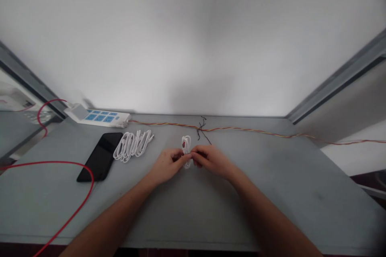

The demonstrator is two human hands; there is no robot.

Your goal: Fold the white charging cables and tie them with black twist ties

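A small coiled white cable stands between my two hands, just above the grey table, its loops pointing away from me. My left hand is closed around the coil's left side, with the thumb across its middle. From the right, my right hand is closed in a pinch at the coil's middle; what lies between those fingertips is too small to make out. Several thin black twist ties lie behind my hands. Left of them rest several coiled white cables in a row, touching a black phone.
A white power strip with blue sockets and a plugged-in white adapter lies at the back left. A twisted red and yellow wire runs rightward along the back. A red cable loops over the phone's corner. A white wall rises behind.
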